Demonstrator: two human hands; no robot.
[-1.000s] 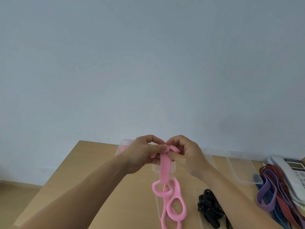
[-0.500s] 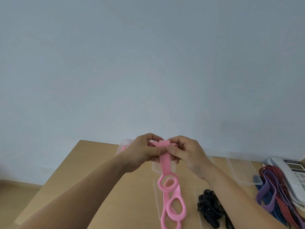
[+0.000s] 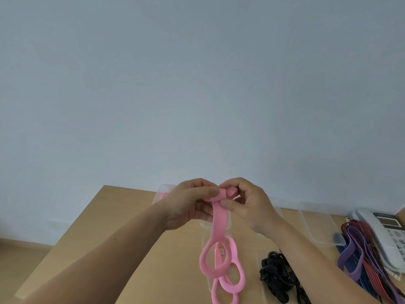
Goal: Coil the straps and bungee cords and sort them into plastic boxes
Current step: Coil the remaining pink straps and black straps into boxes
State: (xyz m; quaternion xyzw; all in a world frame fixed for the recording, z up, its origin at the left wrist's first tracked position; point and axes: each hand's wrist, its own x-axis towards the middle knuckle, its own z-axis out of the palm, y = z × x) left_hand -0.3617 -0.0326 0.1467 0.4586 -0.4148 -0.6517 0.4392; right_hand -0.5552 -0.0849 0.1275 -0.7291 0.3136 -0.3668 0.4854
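Note:
A pink strap [image 3: 219, 224] hangs from both hands above the wooden table [image 3: 122, 216]. Its top end is rolled into a small coil between my fingertips. My left hand [image 3: 188, 205] pinches the coil from the left. My right hand [image 3: 247, 205] pinches it from the right, thumb under the roll. The strap's lower part dangles in several loops [image 3: 221, 266]. Clear plastic boxes [image 3: 315, 227] lie on the table behind and below the hands. One at the back left [image 3: 163, 194] holds something pink.
A tangle of black cords [image 3: 278, 277] lies in a clear box at lower right. A heap of purple, red and blue straps [image 3: 361, 255] lies at the right, beside a white desk phone [image 3: 385, 229]. A pale wall fills the upper view.
The flat top end of the pink strap has been rolled into a tighter coil between my fingertips, and the hanging loops have risen slightly.

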